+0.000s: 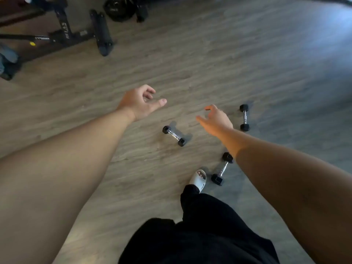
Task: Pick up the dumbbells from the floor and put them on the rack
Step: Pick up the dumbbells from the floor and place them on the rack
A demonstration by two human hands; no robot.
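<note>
Three small dumbbells with black hex heads and chrome handles lie on the wood-look floor. One dumbbell (174, 135) lies in the middle, between my two hands and a little nearer to me. A second dumbbell (244, 117) lies just right of my right hand. The third dumbbell (222, 169) lies beside my foot, partly under my right forearm. My left hand (140, 102) is stretched out above the floor with fingers loosely curled and nothing in it. My right hand (215, 120) is open too, fingers spread, holding nothing. No rack is in view.
A black gym machine frame (80, 33) stands on the floor at the far left, with a black weight plate (119, 8) behind it. My foot in a white slipper (199, 180) and black trousers are at the bottom centre.
</note>
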